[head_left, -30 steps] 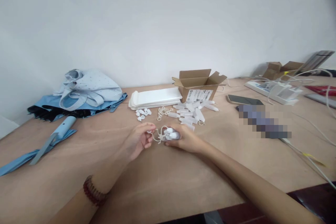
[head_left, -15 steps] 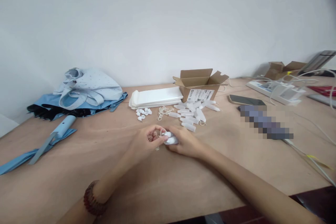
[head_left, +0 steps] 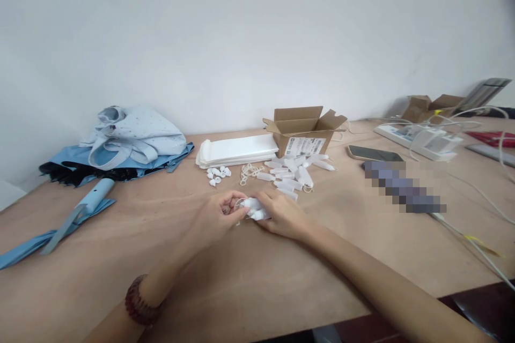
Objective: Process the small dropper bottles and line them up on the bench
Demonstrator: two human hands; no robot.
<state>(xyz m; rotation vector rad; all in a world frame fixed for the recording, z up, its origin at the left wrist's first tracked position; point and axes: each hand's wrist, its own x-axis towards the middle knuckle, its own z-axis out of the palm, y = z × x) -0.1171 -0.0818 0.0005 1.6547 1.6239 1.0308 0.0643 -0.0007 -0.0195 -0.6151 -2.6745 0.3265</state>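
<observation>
Near the middle of the table, my right hand [head_left: 286, 217] is wrapped around small whitish plastic bottles [head_left: 257, 214], their capped ends pointing left. My left hand [head_left: 215, 214] pinches a thin pale cord [head_left: 238, 204] that loops toward those capped ends. Its thumb and forefinger are almost together, and the other fingers curl behind. Just beyond the hands lie several loose translucent bottles [head_left: 287, 185], a tangle of cream cord [head_left: 250, 172] and several small white nozzle caps [head_left: 217, 174]. How many bottles the right hand holds is partly hidden.
A stack of white paper sleeves [head_left: 237, 151] and an open cardboard box [head_left: 303, 134] stand behind the bottles. At left are a light blue cloth bag [head_left: 137, 136] and a blue umbrella [head_left: 94, 195]. A phone [head_left: 374, 154], a power strip [head_left: 418, 142] and cables are at right.
The cord loop now shows more clearly between my hands, and the held bottles have shifted slightly left, turned in the right hand. The whole view has moved a little.
</observation>
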